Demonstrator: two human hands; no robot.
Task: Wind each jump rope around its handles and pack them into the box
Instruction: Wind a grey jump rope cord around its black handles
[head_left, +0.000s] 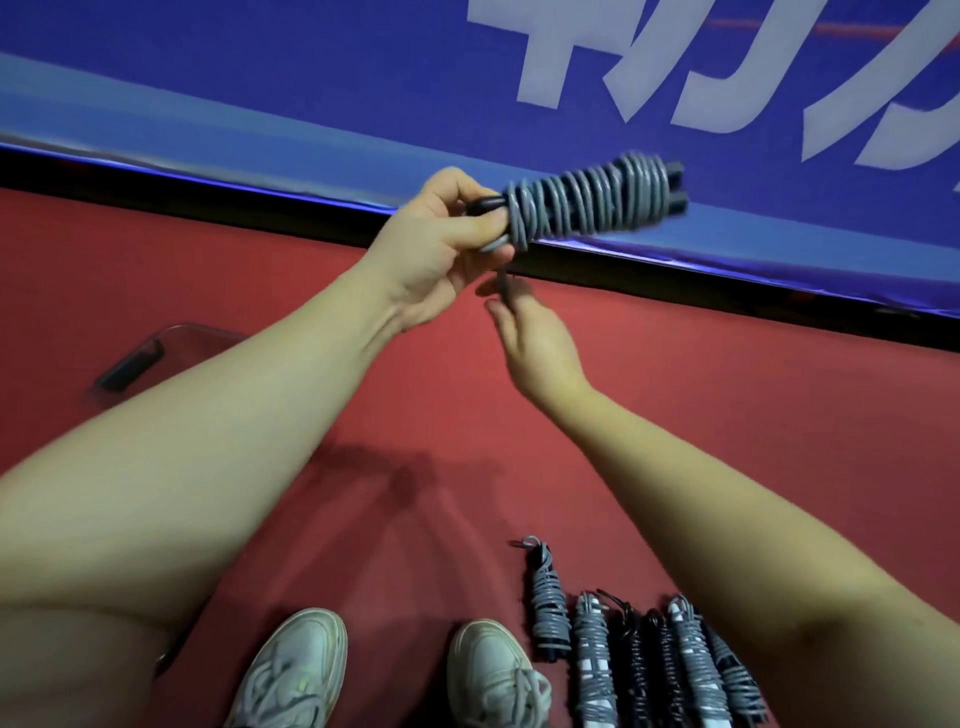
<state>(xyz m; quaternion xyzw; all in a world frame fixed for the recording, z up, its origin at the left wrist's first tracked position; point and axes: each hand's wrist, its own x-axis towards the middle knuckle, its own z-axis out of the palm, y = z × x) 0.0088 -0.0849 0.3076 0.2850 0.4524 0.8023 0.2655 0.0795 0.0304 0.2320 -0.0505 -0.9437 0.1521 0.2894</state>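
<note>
The fingers of your left hand (441, 244) grip the wound jump rope (587, 200) at its end. Just below them, the fingers of your right hand (540, 343) pinch the loose tail (505, 280). If it slips before tucking, the coils may unwind.

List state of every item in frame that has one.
Held jump rope: almost fully wound, short tail hanging.
Left grip: holds it by the handle ends.
Right grip: below bundle, at loose tail; pinch unclear.
Floor ropes: wound, lying side by side, unpacked.
Box: on floor, partly hidden; contents unclear.
</note>
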